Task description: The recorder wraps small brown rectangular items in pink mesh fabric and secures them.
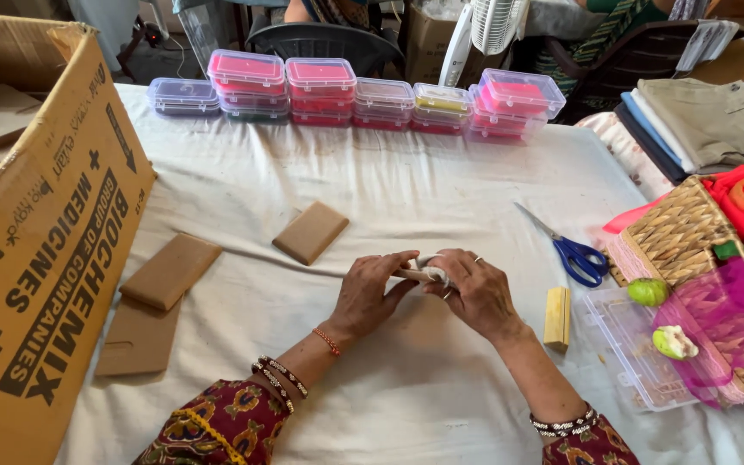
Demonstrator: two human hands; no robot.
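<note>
Small white cloth bundle: pinched between left hand and right hand, both closed on it, just above white-clothed worktop. Left of blue-handled scissors; yellow wooden block below scissors.

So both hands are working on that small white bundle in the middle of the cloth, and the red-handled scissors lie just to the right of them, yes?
Not quite: the scissors have blue handles, not red, as the head view shows. The rest holds: left hand and right hand both hold the small white bundle, with the scissors to their right.
</note>
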